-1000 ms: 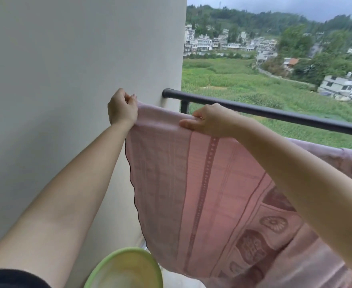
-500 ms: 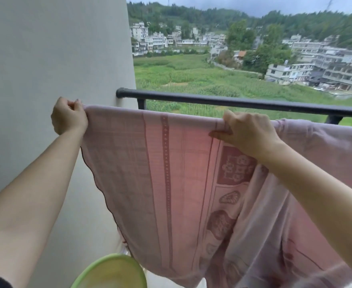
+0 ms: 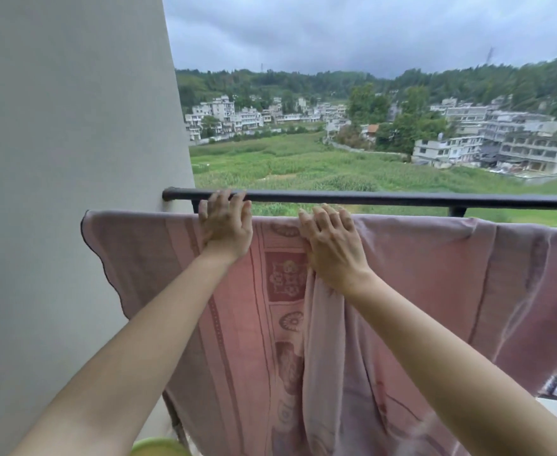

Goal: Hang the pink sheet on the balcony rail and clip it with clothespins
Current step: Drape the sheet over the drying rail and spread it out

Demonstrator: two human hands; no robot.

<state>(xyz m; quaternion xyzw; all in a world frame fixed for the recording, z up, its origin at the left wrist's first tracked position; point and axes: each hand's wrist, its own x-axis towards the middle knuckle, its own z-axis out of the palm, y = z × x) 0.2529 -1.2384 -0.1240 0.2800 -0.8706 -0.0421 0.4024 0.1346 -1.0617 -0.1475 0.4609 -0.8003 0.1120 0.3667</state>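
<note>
The pink sheet [image 3: 418, 278], patterned with darker red bands, hangs spread over a bar just below the black balcony rail [image 3: 385, 199]. Its left corner [image 3: 88, 217] lies loose against the wall. My left hand [image 3: 224, 225] rests flat on the sheet's top edge with its fingers spread, the fingertips reaching the black rail. Just to the right, my right hand [image 3: 331, 245] lies over the top edge; folds of fabric gather under its palm and its thumb is hidden. No clothespins are in view.
A plain grey wall [image 3: 66, 159] closes the left side, where the rail ends. The rim of a green basin [image 3: 158, 447] shows at the bottom edge. Beyond the rail lie fields and buildings far below.
My left hand has let go of the sheet's left corner and moved right to lie beside my right hand. The sheet's top edge now runs level along the bar. The view has tilted upward.
</note>
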